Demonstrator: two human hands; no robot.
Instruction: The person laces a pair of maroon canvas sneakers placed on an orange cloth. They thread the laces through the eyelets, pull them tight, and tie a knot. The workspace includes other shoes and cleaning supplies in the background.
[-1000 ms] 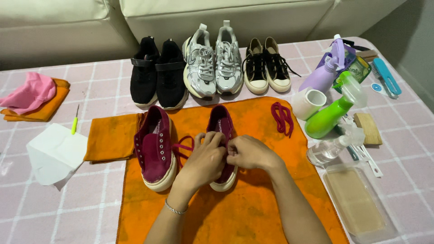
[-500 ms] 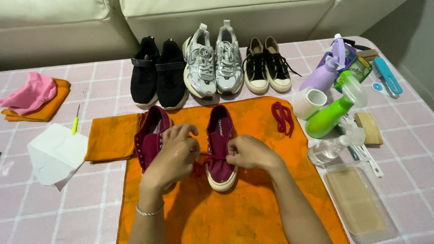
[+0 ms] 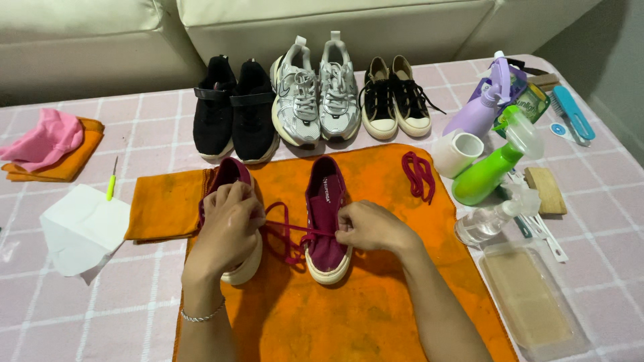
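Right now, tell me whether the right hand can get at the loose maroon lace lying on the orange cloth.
Probably yes. The right hand is pinching the lace of the right maroon shoe, but the loose maroon lace lies on bare orange cloth just beyond it, with nothing standing between them. It would have to let go first.

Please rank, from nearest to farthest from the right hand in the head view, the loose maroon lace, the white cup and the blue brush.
From the right hand:
1. Loose maroon lace, on the orange cloth, up and right.
2. White cup, just off the cloth.
3. Blue brush, far right table edge.
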